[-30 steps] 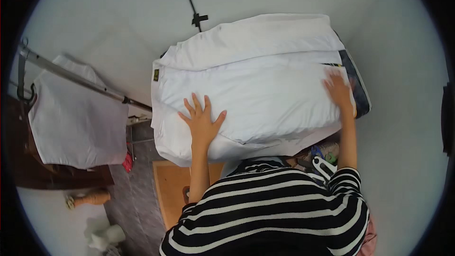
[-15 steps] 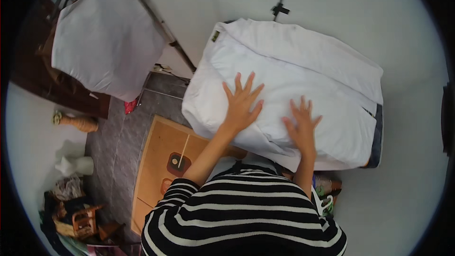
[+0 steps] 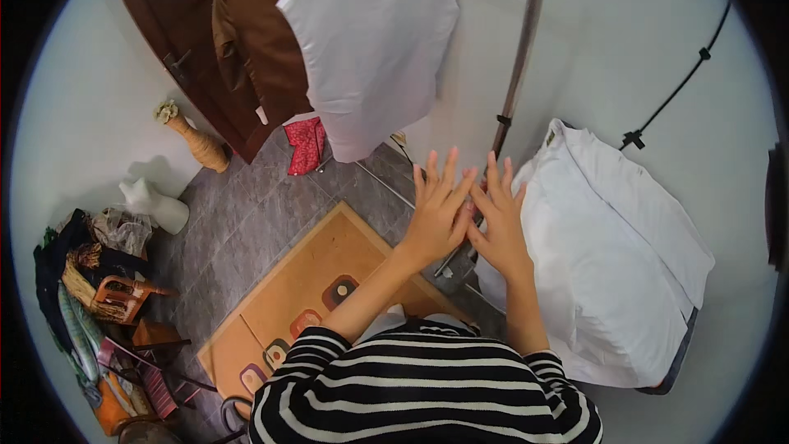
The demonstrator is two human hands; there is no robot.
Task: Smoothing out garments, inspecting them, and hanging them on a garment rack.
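Raised in front of my striped top, my left hand (image 3: 436, 215) and my right hand (image 3: 503, 228) are both empty with fingers spread. Their inner edges overlap in the picture near the thumbs; whether they touch I cannot tell. To the right of them a white garment (image 3: 604, 263) lies spread over a padded board, with a seam or folded edge running along its far side. The board's dark edge (image 3: 684, 353) shows at the lower right. My right hand is the nearer one to this garment, and the garment is apart from both hands.
A metal pole (image 3: 519, 57) stands beyond my hands. Past it hang a white garment (image 3: 374, 41) and a brown jacket (image 3: 259, 41) before a dark door (image 3: 148, 0). On the left are a vase (image 3: 197, 144), a white bust (image 3: 156, 205) and piled clothes. An orange mat (image 3: 279, 304) covers the floor.
Both hands have lifted off the white garment and come together in front of me. The view has turned left, so the board now appears farther right.
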